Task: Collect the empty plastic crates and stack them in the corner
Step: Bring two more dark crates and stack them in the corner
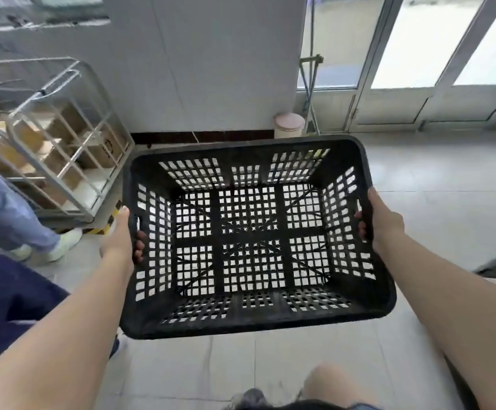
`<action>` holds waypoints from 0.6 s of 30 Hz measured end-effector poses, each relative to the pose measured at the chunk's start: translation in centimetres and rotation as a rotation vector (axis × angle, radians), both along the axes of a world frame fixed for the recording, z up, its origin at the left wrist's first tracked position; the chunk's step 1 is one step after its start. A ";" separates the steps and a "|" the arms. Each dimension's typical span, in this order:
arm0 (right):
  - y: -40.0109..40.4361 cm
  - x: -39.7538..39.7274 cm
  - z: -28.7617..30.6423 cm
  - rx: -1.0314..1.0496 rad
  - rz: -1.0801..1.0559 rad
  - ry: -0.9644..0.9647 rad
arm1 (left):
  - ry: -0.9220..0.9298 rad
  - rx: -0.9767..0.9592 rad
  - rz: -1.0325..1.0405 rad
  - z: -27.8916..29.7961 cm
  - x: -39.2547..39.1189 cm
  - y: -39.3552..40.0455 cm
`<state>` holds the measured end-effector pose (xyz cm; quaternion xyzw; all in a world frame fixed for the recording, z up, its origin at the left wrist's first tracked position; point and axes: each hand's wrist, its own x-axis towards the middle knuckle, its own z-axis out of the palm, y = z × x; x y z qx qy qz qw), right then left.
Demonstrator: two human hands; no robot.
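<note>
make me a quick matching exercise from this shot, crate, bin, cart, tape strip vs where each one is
Things:
1. black crate
2. pink-lidded bin
3. metal cart
4. yellow-and-black tape

Places:
A. on the floor below the cart's near corner
B. at the left, with cardboard boxes inside
C. held off the floor between the left hand and the right hand
D. against the foot of the white wall, near the glass doors

Pairs: 1-C, 2-D, 3-B, 4-A

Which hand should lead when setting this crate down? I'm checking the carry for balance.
Neither clearly: the left hand and right hand each grip a side handle of the black crate, held level, so lowering it suits both together.
</note>
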<state>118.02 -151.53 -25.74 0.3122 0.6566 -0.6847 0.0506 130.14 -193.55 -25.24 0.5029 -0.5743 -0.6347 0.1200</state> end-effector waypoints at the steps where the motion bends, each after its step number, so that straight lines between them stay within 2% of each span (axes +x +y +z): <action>1: 0.7 -1.5 0.0 -0.007 -0.032 -0.003 | 0.002 -0.010 -0.012 0.2 -2.5 0.7; 13: 12.0 -23.2 0.3 -0.037 -0.189 0.012 | 0.025 -0.113 -0.142 1.4 -31.0 11.7; 18: 16.5 -30.7 0.9 -0.019 -0.263 0.025 | 0.030 -0.061 -0.228 1.8 -41.8 15.6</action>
